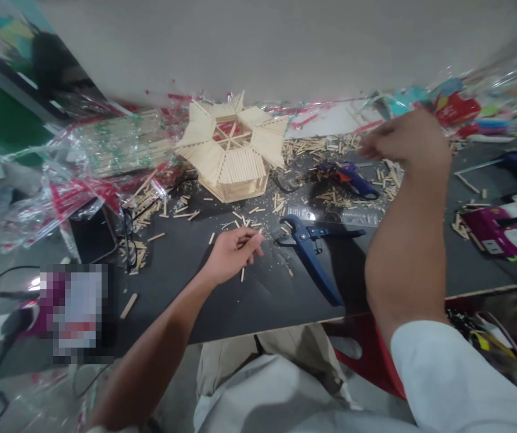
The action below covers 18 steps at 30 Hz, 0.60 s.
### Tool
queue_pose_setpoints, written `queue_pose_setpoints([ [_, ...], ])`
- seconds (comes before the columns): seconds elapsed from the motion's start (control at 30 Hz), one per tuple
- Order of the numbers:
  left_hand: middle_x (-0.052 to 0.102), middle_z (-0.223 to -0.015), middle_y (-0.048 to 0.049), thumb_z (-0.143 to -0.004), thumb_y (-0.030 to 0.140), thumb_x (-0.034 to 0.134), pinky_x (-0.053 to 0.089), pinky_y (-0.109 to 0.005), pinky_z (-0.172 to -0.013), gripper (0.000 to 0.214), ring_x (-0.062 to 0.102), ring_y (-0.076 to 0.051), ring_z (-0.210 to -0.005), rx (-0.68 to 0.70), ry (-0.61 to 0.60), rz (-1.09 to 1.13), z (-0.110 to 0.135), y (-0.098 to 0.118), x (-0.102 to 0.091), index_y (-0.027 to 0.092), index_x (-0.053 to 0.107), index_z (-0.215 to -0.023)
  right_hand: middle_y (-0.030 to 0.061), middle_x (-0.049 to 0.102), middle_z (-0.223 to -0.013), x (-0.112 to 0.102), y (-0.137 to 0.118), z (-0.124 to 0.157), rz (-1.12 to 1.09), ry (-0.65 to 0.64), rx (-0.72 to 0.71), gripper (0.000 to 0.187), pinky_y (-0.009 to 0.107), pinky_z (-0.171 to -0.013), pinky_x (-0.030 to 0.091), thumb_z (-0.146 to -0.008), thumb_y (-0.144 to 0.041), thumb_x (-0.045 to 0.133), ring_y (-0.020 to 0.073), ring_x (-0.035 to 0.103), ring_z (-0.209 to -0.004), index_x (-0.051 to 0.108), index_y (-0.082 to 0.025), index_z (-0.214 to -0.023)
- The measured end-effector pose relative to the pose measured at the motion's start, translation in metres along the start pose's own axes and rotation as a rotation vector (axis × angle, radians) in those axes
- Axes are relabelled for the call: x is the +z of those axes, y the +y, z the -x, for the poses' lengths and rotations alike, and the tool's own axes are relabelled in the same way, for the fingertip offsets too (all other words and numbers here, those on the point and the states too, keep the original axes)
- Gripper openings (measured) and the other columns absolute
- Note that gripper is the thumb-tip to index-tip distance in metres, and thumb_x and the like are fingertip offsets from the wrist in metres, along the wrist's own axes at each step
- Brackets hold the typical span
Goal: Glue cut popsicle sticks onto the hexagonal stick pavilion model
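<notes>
**Star-shaped stick model (pixel 243 166) on the black tabletop (pixel 195 307), left hand (pixel 234 255) on its near side**

The model stands upright, built of pale, slender wooden sticks laid edge to edge. Its roof panels flare out to sharp points like a star, around an open centre where crossing bars show; beneath, a low frame of sticks forms the walls. Nearer the person than the model, the left hand has thumb and fingers together, a small stick (pixel 261 231) showing at their tips. The right hand (pixel 405 141) is raised to the model's right, well apart from the left; its fingers are blurred, so I cannot tell whether they grip anything. Right of the model lie a blue glue gun (pixel 353 178) and, nearer the person, a blue cutter (pixel 315 261). Plastic-wrapped sticks (pixel 118 141) lie to its left.
</notes>
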<state>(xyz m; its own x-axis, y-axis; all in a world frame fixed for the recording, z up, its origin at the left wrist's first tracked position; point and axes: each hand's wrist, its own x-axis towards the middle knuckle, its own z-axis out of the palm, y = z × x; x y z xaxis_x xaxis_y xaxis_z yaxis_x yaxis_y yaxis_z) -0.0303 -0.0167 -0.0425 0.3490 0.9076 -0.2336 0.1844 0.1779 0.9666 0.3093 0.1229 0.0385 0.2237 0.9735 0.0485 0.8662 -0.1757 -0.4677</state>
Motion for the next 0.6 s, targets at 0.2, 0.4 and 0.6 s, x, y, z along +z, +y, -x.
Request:
queue_pose_setpoints([
  [0.2,0.072,-0.071,-0.0028,-0.091,0.043,0.068,0.043,-0.018,-0.044,0.027,0.055,-0.007,-0.049,-0.009,0.016,-0.030,0.000,0.000,-0.001,0.016,0.070,-0.091,0.0077,0.074,-0.076,-0.018,-0.035,0.022,-0.459,0.145,0.055,0.018,0.028,-0.072,0.060,-0.084,0.003,0.070,0.0100,0.070,-0.066,0.074,-0.013,-0.080],
  [0.4,0.073,-0.071,-0.0029,-0.090,0.043,0.069,0.044,-0.018,-0.044,0.027,0.055,-0.008,-0.048,-0.016,0.024,-0.030,-0.001,0.001,0.000,0.016,0.070,-0.090,0.0192,0.080,-0.093,-0.031,-0.042,0.033,-0.474,0.487,-0.003,0.023,0.026,-0.066,0.054,-0.081,-0.003,0.076,0.0121,0.072,-0.073,0.081,-0.004,-0.103],
  [0.6,0.072,-0.071,-0.0025,-0.091,0.042,0.068,0.044,-0.018,-0.044,0.026,0.056,-0.007,-0.049,-0.027,0.032,-0.022,0.000,0.003,-0.001,0.016,0.070,-0.091,0.0140,0.080,-0.091,-0.018,-0.036,0.014,-0.461,0.585,-0.027,0.009,0.024,-0.061,0.052,-0.091,-0.013,0.071,0.0109,0.070,-0.068,0.077,-0.011,-0.098],
])
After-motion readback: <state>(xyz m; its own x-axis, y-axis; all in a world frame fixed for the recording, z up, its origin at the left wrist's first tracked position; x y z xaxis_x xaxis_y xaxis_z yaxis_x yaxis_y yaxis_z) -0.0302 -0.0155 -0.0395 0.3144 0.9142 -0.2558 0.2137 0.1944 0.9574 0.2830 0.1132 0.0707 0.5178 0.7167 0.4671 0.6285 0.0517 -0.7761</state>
